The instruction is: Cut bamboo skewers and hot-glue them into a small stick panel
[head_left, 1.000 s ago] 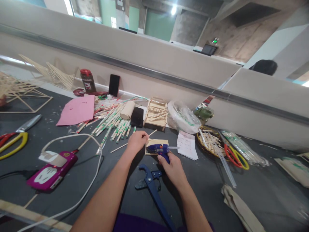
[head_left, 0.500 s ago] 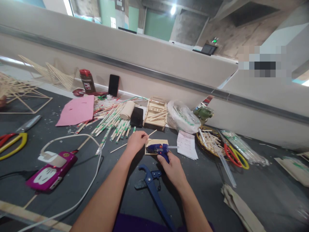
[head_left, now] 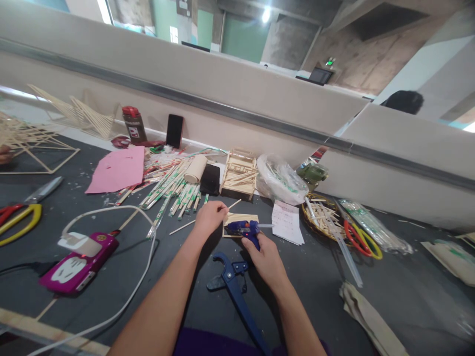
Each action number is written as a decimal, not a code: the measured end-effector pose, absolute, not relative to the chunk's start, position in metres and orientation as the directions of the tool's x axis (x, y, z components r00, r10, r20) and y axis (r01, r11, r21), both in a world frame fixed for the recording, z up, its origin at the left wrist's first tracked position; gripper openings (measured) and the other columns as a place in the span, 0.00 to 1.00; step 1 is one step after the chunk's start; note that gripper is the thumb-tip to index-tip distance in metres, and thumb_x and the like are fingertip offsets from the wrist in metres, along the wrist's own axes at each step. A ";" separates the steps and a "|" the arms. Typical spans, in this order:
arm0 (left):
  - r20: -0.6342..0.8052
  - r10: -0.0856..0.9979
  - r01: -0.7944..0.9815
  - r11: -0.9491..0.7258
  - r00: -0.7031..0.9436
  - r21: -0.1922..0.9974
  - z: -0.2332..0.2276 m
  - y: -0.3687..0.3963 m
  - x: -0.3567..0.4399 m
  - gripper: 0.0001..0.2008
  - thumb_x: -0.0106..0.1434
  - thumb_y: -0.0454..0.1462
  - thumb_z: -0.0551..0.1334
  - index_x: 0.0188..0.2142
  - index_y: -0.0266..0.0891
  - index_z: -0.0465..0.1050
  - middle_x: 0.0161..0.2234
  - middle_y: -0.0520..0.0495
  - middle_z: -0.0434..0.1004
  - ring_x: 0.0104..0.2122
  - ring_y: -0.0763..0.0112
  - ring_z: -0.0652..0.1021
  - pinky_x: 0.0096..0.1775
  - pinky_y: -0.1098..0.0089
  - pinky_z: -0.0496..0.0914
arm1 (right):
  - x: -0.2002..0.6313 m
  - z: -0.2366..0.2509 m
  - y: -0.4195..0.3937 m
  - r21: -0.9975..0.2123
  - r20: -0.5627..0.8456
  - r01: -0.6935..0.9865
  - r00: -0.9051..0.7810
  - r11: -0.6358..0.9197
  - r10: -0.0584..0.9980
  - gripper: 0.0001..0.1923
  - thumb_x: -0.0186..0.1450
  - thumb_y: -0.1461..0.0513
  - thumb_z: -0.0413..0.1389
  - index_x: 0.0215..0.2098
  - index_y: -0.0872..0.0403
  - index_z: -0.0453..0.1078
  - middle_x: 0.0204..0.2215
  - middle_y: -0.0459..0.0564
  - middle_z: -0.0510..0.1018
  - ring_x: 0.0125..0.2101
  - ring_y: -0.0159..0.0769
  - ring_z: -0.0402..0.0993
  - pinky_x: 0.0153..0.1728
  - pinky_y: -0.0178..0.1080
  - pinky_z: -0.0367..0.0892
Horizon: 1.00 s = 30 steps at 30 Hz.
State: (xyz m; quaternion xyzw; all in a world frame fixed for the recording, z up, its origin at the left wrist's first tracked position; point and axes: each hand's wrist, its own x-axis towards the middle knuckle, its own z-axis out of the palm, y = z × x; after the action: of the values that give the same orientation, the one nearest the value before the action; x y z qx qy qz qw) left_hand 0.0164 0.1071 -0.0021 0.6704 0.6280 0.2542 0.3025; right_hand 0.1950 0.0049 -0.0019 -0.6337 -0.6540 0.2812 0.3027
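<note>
**Workbench, stick-panel gluing station**

- Left hand (head_left: pixel 210 216): fingers pinched narrow on a thin wooden stick (head_left: pixel 230 205), one end laid at the far edge of the stick panel (head_left: pixel 240 219), apparently so that it lines up with the slats there.
- Right hand (head_left: pixel 266 258): fingers wrapped round the grip of the blue glue gun (head_left: pixel 245 229), nozzle pointing left over the panel, body low, probably for a steady bead.
- Stick panel: flat on the dark table (head_left: pixel 371 316), between both hands.
- Blue cutter (head_left: pixel 233 287): lying on the table between the forearms, within easy reach.
- Wrapped chopsticks (head_left: pixel 174 185): heaped behind the left hand; green print, unreadable.
- Note paper (head_left: pixel 286 222): faint writing, illegible.
- Red-capped bottle (head_left: pixel 134 124): label too small to read.
</note>
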 end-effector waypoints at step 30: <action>-0.010 0.996 0.695 -0.058 0.094 0.717 -0.006 0.109 0.016 0.09 0.58 0.39 0.59 0.30 0.41 0.78 0.29 0.49 0.79 0.30 0.70 0.74 0.31 0.73 0.62 | 0.195 -0.001 0.004 -0.781 0.041 0.623 -0.029 0.050 0.999 0.14 0.65 0.55 0.51 0.39 0.56 0.72 0.35 0.53 0.79 0.34 0.41 0.73 0.35 0.37 0.64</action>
State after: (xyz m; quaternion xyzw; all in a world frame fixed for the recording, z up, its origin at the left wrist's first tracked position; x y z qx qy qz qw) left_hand 0.0163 0.1088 -0.0062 0.6800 0.6215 0.2583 0.2907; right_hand 0.1954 0.0043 -0.0012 -0.6215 -0.6524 0.2981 0.3152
